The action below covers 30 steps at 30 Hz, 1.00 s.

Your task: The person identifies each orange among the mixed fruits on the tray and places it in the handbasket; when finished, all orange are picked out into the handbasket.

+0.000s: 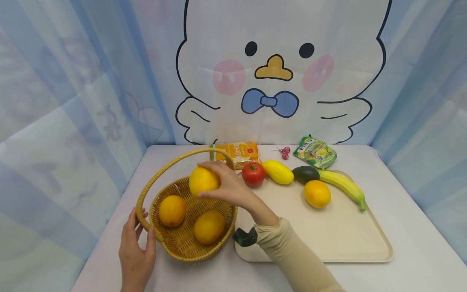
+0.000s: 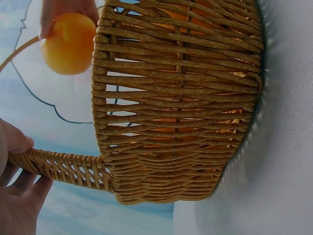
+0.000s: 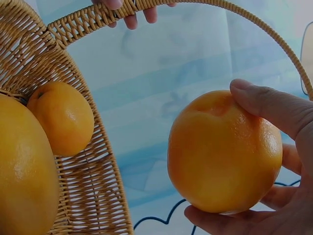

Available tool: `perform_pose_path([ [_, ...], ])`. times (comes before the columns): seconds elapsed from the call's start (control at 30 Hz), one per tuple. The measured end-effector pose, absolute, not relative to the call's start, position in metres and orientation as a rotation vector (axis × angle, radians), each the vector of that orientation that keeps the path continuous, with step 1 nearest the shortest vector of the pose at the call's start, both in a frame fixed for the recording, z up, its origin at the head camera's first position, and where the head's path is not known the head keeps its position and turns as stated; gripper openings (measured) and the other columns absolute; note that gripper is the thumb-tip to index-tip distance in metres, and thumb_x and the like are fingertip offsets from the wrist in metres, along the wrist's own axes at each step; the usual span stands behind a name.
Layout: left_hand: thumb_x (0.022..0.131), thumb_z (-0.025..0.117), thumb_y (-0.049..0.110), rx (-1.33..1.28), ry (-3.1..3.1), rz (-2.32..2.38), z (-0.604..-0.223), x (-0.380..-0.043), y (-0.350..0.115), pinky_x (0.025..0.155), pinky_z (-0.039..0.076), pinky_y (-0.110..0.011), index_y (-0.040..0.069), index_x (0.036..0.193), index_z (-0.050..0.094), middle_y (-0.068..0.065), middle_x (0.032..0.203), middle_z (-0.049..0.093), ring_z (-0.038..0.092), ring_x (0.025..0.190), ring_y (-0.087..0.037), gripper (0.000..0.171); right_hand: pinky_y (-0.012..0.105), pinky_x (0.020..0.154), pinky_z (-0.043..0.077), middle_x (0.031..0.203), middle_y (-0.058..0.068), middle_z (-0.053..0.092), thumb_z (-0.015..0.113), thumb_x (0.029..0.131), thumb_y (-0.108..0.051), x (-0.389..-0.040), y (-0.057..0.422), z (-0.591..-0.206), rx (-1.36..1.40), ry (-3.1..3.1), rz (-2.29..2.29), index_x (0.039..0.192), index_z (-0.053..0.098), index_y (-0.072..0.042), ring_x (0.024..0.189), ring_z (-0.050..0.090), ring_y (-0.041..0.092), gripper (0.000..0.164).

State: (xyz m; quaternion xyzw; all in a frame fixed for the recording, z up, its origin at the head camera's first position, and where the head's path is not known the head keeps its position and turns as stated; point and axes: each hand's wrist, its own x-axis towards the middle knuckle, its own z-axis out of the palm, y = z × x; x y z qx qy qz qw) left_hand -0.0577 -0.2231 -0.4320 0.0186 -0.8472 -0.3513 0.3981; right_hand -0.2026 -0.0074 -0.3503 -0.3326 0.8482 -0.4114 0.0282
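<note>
My right hand [image 1: 233,187] holds a round yellow-orange fruit, an orange [image 1: 202,182], between thumb and fingers above the wicker basket [image 1: 189,257]. In the right wrist view this orange [image 3: 222,154] shows a dimple near the thumb. With thumb and fingers around it, my left hand [image 1: 138,253] grips the lower left part of the basket handle [image 2: 68,169]. Inside the basket lie another orange [image 1: 172,211] at the left and a larger oval yellow fruit [image 1: 209,227] at the right. The basket stands upright on the table.
A beige tray [image 1: 350,243] stands to the right. Along its far side are a red apple [image 1: 253,174], a yellow mango [image 1: 278,172], a dark green fruit [image 1: 305,175], a banana [image 1: 343,184] and an orange [image 1: 317,194]. Behind lie an orange packet [image 1: 237,153], lollipops [image 1: 285,152] and a green bag [image 1: 315,152].
</note>
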Motion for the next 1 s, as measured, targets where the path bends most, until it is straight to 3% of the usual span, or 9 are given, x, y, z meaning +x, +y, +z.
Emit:
perform_pose_path([
  [0.3, 0.078, 0.062, -0.017, 0.056, -2.159, -0.871, -0.432, -0.057, -0.223, 0.100, 0.032, 0.004, 0.006, 0.147, 0.030, -0.023, 0.121, 0.054, 0.045, 0.121, 0.003, 0.079, 0.038, 0.101, 0.049, 0.145, 0.000, 0.044, 0.078, 0.075, -0.038, -0.204, -0.012, -0.350, -0.999, 2.605, -1.257, 0.139, 0.045, -0.028, 0.129, 0.044, 0.021, 0.073],
  [0.73, 0.078, 0.061, -0.018, 0.039, -2.153, -0.890, -0.432, -0.058, -0.224, 0.101, 0.032, 0.003, 0.007, 0.147, 0.029, -0.024, 0.122, 0.053, 0.038, 0.122, 0.013, 0.079, 0.038, 0.104, 0.047, 0.143, 0.000, 0.046, 0.079, 0.074, -0.037, -0.208, -0.019, -0.353, -1.030, 2.620, -1.244, 0.139, 0.046, -0.025, 0.128, 0.045, 0.020, 0.073],
  [1.0, 0.080, 0.061, -0.016, 0.048, -2.162, -0.877, -0.432, -0.057, -0.224, 0.101, 0.031, 0.003, 0.006, 0.147, 0.030, -0.023, 0.123, 0.053, 0.043, 0.123, 0.006, 0.078, 0.038, 0.104, 0.047, 0.144, 0.001, 0.045, 0.078, 0.075, -0.037, -0.210, -0.022, -0.356, -0.993, 2.609, -1.253, 0.139, 0.045, -0.026, 0.128, 0.044, 0.021, 0.073],
])
